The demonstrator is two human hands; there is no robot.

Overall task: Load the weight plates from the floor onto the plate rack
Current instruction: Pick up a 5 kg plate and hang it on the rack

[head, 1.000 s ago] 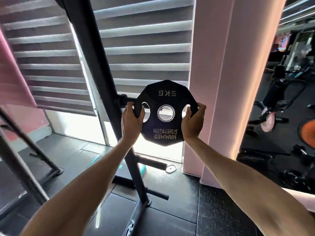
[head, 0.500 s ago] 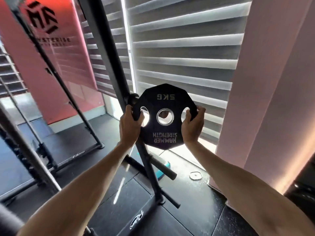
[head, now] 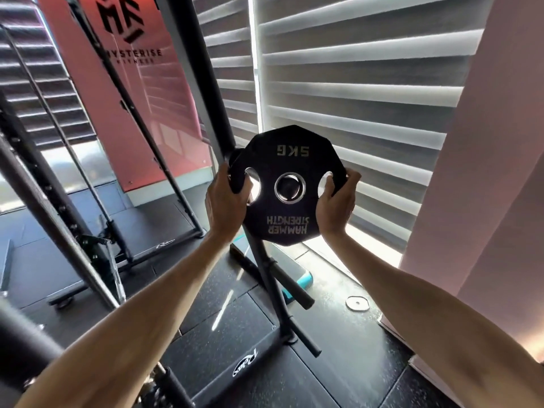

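Both forearms reach forward and up. I log the left hand (head: 225,201) curled round the plate (head: 291,214) rim at its 9 o'clock slot, and the right hand (head: 335,206) gripping at the 3 o'clock slot. The plate is upright, at 3 o'clock of the rack post (head: 212,92). Something dark fills its bore; I cannot tell whether it sits on a peg. Lettering reads inverted: "5KG" at 12, "HAMMER STRENGTH" at 6. The banner (head: 141,107) at 10 o'clock reads "YSTERISE".

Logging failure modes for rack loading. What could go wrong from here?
1. The 5 kg plate is up against the rack, but whether its hole is on a peg cannot be told. Letting go early could drop it onto the lower peg or the floor.
2. The left hand wraps the plate's edge right beside the rack upright. Sliding the plate in could pinch those fingers.
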